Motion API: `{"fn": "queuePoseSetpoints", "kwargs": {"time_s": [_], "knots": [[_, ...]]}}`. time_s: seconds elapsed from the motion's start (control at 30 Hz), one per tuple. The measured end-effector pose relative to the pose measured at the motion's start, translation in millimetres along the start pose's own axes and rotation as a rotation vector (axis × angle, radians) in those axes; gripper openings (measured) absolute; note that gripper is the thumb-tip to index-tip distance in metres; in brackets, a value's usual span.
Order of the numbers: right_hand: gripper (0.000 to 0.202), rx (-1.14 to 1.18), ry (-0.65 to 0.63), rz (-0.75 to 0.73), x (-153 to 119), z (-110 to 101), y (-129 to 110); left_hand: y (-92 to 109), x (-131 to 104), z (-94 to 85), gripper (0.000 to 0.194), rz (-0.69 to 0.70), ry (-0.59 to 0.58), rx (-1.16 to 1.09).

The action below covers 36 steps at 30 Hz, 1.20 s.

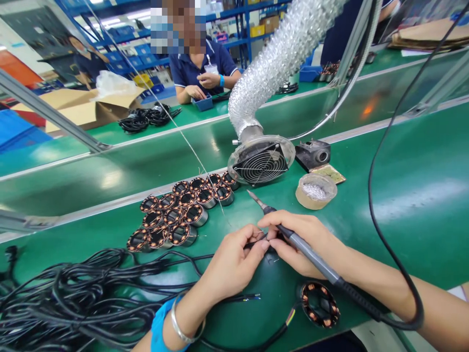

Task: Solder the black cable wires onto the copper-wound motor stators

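Observation:
My left hand (234,261) is closed in a pinch on the end of a black cable (201,257). My right hand (311,239) meets it fingertip to fingertip, and a soldering iron (311,255) lies gripped in it, tip pointing up and left toward the fan. The right fingertips also pinch at the cable end; fingers hide most of that spot. Below the right hand, a motor stator (320,305) with copper windings lies on the green bench, a cable with coloured wires beside it. Bare cable ends (252,297) lie under my left wrist.
Several stators (183,233) stand grouped at the bench's back left. A heap of black cables (66,298) covers the front left. An extractor fan (262,164) hangs behind my hands, with a round tub (316,191) and soldering-iron stand (314,154) nearby. A co-worker (205,68) sits opposite.

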State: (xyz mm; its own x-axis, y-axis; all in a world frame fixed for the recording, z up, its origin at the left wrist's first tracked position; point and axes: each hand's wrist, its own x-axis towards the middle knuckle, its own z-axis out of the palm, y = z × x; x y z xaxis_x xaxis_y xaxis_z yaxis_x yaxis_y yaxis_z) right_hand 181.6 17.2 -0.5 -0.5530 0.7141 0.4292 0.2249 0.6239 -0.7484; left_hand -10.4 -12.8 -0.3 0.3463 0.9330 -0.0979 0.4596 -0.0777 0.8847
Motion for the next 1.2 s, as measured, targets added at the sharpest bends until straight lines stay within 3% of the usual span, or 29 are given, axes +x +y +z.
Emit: {"fn": "queuePoseSetpoints", "kwargs": {"time_s": [0.1,0.3,0.4,0.53,0.9,1.07,1.2], "knots": [[0.043,-0.007,0.017,0.012,-0.2,0.5,0.7,1.3,-0.5,-1.4,0.018,0.021,-0.003,0.068],[0.036,-0.089,0.14,-0.165,2.0,6.6,1.1,-1.3,-1.6,0.0,0.017,0.037,-0.006,0.109],[0.035,-0.128,0.204,-0.163,4.1,9.7,3.7,-0.4,-1.9,0.4,0.019,0.031,-0.021,0.114],[0.026,-0.045,0.192,-0.167,6.0,10.1,5.2,-1.3,-2.5,-0.1,0.018,0.011,-0.042,0.081],[0.028,-0.184,0.136,-0.275,-10.7,5.3,19.3,-10.3,2.0,3.5,0.036,-0.167,-0.035,-0.447],[0.029,-0.196,0.142,-0.283,-13.2,9.9,22.4,-7.4,5.1,8.3,0.041,-0.341,-0.062,-0.592],[0.028,-0.195,0.219,-0.273,-13.3,8.3,13.2,-5.8,7.0,14.3,0.038,-0.391,0.045,-0.636]]}}
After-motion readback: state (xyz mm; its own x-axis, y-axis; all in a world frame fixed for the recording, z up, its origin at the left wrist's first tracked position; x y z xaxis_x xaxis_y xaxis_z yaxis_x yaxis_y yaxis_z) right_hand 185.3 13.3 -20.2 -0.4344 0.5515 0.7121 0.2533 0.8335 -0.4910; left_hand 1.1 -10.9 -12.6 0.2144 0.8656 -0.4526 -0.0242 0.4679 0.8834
